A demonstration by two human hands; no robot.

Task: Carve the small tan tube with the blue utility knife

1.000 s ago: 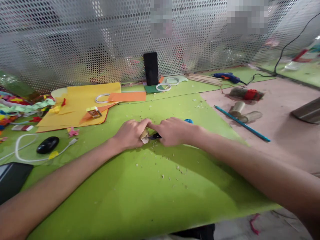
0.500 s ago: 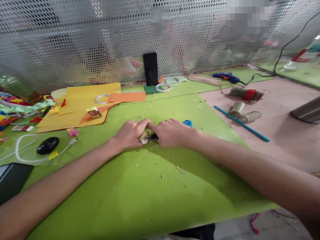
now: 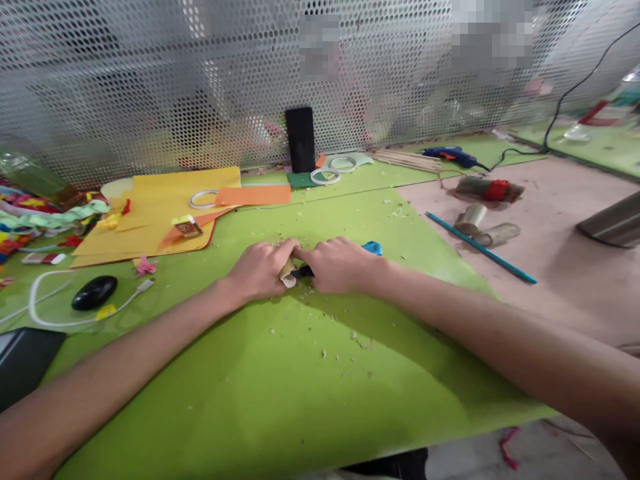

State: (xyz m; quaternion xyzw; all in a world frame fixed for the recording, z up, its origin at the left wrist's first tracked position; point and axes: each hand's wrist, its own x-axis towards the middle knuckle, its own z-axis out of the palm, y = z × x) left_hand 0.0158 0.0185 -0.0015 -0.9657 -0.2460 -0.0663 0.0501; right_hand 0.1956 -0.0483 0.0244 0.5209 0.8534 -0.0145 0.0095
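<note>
Left hand (image 3: 261, 270): fingers clenched round a hollow tube (image 3: 287, 274)
Right hand (image 3: 341, 267): grasping a black-bladed knife (image 3: 303, 272) — beside the tube

phone (image 3: 301, 140) leans against mesh (image 3: 225, 87) | matchbox (image 3: 187, 226) on yellow paper (image 3: 185, 187) | black mouse (image 3: 95, 293) beside white cable (image 3: 32, 295) | glue gun (image 3: 453, 157) near sticks (image 3: 407, 160) | teal rod (image 3: 480, 247) on pink surface (image 3: 550, 213)

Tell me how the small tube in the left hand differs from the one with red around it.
The small tube is gripped in the left hand, while the red-wrapped tube lies on the pink surface. The visible part of the small tube is bare and tan; the red-wrapped tube is darker, greyish, with red material around it. Both look rounded.
</note>
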